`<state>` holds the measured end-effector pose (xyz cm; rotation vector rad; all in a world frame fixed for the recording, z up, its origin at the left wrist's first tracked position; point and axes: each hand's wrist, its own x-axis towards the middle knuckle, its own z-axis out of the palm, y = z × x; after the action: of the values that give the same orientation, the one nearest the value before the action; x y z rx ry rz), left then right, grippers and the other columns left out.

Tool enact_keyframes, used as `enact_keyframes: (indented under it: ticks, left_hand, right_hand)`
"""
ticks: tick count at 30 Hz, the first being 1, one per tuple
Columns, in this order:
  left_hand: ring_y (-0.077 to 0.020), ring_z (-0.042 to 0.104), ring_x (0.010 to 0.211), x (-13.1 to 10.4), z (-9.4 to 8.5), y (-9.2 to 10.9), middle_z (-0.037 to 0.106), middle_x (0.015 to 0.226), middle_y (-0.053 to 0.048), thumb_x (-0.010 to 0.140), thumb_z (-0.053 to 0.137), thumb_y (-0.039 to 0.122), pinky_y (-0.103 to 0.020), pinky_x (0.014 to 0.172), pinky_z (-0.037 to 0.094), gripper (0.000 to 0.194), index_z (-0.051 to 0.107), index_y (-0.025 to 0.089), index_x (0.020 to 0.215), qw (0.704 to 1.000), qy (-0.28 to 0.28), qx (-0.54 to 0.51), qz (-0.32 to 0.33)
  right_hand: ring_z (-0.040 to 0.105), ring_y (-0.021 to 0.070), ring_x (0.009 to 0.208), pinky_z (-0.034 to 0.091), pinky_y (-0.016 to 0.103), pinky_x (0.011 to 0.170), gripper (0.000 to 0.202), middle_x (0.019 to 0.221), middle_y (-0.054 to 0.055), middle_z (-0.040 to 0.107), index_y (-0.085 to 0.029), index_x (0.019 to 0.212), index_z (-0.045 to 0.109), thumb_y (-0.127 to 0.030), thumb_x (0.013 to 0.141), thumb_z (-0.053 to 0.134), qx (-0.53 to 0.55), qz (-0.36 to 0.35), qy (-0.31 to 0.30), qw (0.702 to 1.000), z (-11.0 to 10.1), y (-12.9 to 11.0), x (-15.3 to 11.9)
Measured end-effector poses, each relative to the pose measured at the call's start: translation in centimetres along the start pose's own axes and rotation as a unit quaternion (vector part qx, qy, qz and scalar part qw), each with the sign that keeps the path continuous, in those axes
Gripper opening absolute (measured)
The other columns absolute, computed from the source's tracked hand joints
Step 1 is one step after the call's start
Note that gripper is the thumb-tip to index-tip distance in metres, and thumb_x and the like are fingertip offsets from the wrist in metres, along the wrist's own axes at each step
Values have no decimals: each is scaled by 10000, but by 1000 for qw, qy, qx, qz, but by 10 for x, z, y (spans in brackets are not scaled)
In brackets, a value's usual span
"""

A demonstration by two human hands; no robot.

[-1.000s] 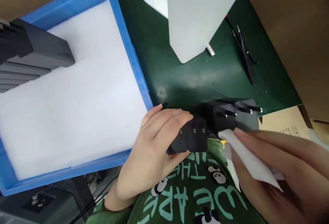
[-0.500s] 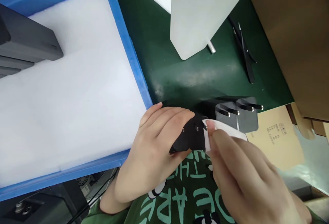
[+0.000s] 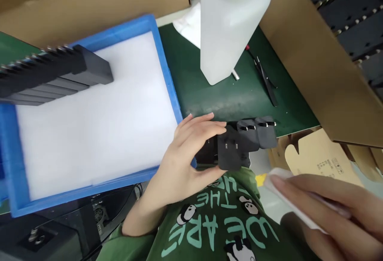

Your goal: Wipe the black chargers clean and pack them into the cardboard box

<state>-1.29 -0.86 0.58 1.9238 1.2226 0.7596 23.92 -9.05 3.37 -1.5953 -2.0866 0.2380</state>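
Note:
My left hand (image 3: 182,149) is at the table's front edge, thumb and fingertips gripping a black plug-in charger (image 3: 229,155) from the sides. Its two metal prongs face up. Right beside it stand more black chargers (image 3: 267,135), prongs showing. Part of another dark piece lies under my left palm, mostly hidden. Over at the lower right, my right hand (image 3: 335,209) pinches a folded white cloth (image 3: 287,185) between thumb and fingers, apart from the chargers.
A blue tray (image 3: 172,81) lined with white holds a row of black chargers (image 3: 60,77). Behind the work area stand a white bottle (image 3: 233,29) with a metal cap and black tweezers (image 3: 266,81). Cardboard boxes (image 3: 317,61) border the right, with more chargers inside.
My right hand has moved away from the chargers to the lower right with the white cloth. My left hand's fingers have opened wider around the charger. The view has shifted back, showing more surroundings.

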Motion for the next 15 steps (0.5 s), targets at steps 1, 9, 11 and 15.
enact_keyframes:
  ticks: [1,9,11,15]
  left_hand:
    - [-228,531,1381,0,-2,4,668,1336,-37,830,780,210,-446,1261,266,483,540,263,1246,1000,18,-22,8]
    - [-229,613,1272,-3,-26,28,673,1322,-55,774,802,116,-431,1234,319,610,571,265,1318,977,152,-99,111]
    - [-231,616,1255,-5,-32,29,672,1316,-72,754,821,120,-402,1207,355,642,578,243,1336,968,166,-110,153]
    - [-228,613,1253,-10,-41,31,672,1315,-73,744,823,106,-378,1185,382,681,574,233,1365,957,188,-117,186]
  right_hand:
    - [740,239,763,576,363,451,564,1125,-19,739,-501,1264,666,-165,821,571,3,-3,-15,1000,-4,6,-1]
    - [691,194,759,546,288,544,615,950,73,662,-374,1351,639,-35,840,594,70,-126,49,988,-5,20,22]
    - [680,188,832,555,272,609,525,1018,82,643,-353,1320,654,-85,875,580,83,-119,35,989,-1,21,21]
    - [659,162,881,550,218,627,376,1069,97,612,-279,1210,692,-115,908,538,99,-125,18,987,4,26,17]
